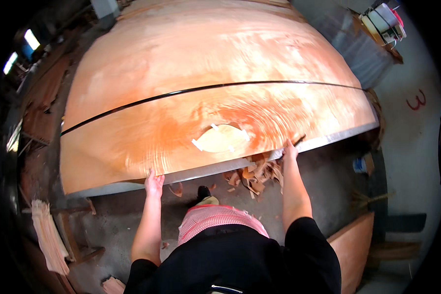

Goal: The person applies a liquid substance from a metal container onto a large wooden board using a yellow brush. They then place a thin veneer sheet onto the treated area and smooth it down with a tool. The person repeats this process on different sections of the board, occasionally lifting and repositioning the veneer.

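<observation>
A broad orange-brown wood veneer sheet (pixel 103 161) lies over the near part of a large table. Set into it is a pale leaf-shaped patch (pixel 219 139), held around its rim by several small pieces of white tape (pixel 197 145). My left hand (pixel 154 185) is closed on the sheet's near edge, left of the patch, fingertips on top. At the same edge, right of the patch, my right hand (pixel 289 149) is closed around a thin dark stick-like tool (pixel 299 140); its exact kind cannot be made out.
A black strip (pixel 181 91) crosses the veneer from side to side. The table has a metal edge (pixel 206 170). Veneer scraps (pixel 255 179) are heaped on the floor beneath it. A veneer bundle (pixel 49 235) stands at left, a wooden panel (pixel 353 252) at lower right.
</observation>
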{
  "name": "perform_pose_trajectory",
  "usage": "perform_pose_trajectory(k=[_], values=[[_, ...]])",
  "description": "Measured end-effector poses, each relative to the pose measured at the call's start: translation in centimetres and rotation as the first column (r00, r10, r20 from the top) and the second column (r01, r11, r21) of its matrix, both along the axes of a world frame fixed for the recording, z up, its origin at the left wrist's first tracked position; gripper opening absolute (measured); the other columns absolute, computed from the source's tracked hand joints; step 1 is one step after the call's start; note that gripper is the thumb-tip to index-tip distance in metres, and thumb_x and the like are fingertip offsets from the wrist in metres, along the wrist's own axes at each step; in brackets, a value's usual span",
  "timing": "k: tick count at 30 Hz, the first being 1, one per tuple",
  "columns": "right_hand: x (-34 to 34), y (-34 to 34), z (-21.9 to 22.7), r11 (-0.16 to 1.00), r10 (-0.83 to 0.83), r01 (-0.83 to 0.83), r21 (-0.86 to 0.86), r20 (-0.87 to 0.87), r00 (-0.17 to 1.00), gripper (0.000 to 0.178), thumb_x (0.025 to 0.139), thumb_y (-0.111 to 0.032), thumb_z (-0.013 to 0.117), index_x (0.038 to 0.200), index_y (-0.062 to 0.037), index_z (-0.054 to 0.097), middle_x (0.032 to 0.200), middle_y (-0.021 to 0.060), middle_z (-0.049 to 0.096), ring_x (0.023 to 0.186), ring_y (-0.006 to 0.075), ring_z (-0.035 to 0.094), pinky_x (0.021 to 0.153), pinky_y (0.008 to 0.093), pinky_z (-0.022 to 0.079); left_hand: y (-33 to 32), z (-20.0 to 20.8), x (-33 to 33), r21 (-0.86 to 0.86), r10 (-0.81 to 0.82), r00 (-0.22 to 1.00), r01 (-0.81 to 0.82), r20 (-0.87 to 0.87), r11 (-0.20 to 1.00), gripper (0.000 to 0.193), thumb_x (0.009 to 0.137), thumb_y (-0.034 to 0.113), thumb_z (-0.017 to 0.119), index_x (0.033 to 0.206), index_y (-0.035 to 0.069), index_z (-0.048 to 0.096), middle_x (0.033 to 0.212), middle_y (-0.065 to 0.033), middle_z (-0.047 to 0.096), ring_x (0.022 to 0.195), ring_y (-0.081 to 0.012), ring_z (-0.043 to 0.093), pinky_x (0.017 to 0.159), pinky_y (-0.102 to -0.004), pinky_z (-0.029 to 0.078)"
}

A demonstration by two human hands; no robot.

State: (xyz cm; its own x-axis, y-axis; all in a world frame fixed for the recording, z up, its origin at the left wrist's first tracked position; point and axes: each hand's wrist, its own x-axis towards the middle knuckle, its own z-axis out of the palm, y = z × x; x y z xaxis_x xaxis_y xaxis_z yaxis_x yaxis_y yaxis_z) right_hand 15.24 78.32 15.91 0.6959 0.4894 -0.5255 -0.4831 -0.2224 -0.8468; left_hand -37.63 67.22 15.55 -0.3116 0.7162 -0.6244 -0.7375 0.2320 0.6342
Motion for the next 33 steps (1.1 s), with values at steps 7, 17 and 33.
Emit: perform_pose_trajectory(k=[7,17,33], values=[[2.0,-0.1,-2.8,0.985,0.172,-0.164,0.062,-0.185,0.967,0.015,0.077,-0.022,0.058,0.075,-0.0088,0.050,0.059,-0.0012,0.047,0.040,0.0107,0.039,0.032,0.0219,0.024,0.2,1.6,1.8,-0.139,0.106,0.992,-0.115,-0.074,0.983,0.020,0.080,0.024,0.053,0.090,0.008,0.052,0.077,-0.0050,0.057,0.065,-0.0148,0.055,0.056,-0.0262,0.047],[2.4,2.0,-0.9,0.957,0.200,-0.203,-0.209,-0.036,0.979,0.014,0.079,-0.022,0.055,0.073,-0.0098,0.049,0.051,-0.0022,0.043,0.035,0.0069,0.031,0.032,0.0210,0.021,-1.0,1.3,2.4,-0.388,0.044,0.999,-0.050,-0.025,0.920,0.025,0.082,0.030,0.050,0.090,0.006,0.051,0.076,-0.0060,0.057,0.060,-0.0143,0.056,0.051,-0.0236,0.049],[-35.2,21.2,1.5,0.443,0.896,-0.896,0.036,0.004,0.444,0.023,0.085,-0.025,0.044,0.097,-0.0064,0.048,0.064,0.0050,0.048,0.045,0.0094,0.044,0.037,0.0213,0.035,3.0,4.0,-3.9,-0.276,-0.322,0.927,0.366,0.194,0.889,0.029,0.087,0.026,0.038,0.100,0.001,0.047,0.092,-0.0147,0.057,0.075,-0.0215,0.059,0.064,-0.0308,0.048]])
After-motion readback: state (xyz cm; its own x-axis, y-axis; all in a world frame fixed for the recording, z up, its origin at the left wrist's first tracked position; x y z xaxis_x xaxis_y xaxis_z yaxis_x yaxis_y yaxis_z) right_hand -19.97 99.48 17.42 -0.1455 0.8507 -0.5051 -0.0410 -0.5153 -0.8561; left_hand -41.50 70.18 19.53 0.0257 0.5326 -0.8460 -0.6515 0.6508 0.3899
